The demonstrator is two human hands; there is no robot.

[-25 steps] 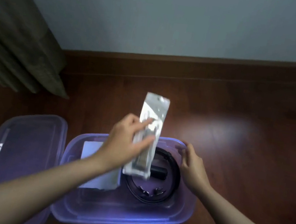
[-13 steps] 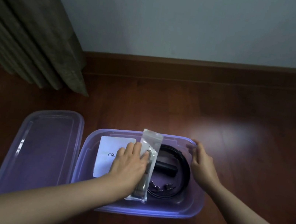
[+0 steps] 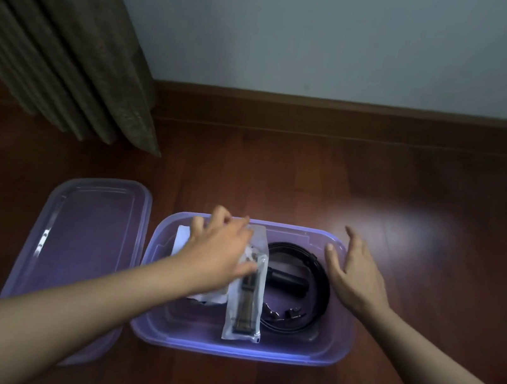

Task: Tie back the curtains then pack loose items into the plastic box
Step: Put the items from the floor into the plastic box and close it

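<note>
- The plastic box [image 3: 332,353] is sitting open on the floor [image 3: 447,282], with its lid [image 3: 84,248] lying beside it.
- The left hand [image 3: 219,253], fingers spread, is hovering over the clear packet [image 3: 245,320] inside.
- The right hand [image 3: 355,274], fingers straight, is hovering by the box's right rim.

On the wooden floor [image 3: 280,179], an open purple plastic box [image 3: 233,351], its lid [image 3: 80,247] flat to the left, a pleated curtain [image 3: 69,46] behind. Inside, a white paper [image 3: 182,237] at left, a clear packet [image 3: 245,320] holding a brown strap [image 3: 246,303] in the middle, a black coiled belt [image 3: 321,289] around a black cylinder [image 3: 287,282] at right. Over paper and packet, the left hand [image 3: 219,253], spread and blurred; above the box's right rim, the right hand [image 3: 354,281], fingers straight.
</note>
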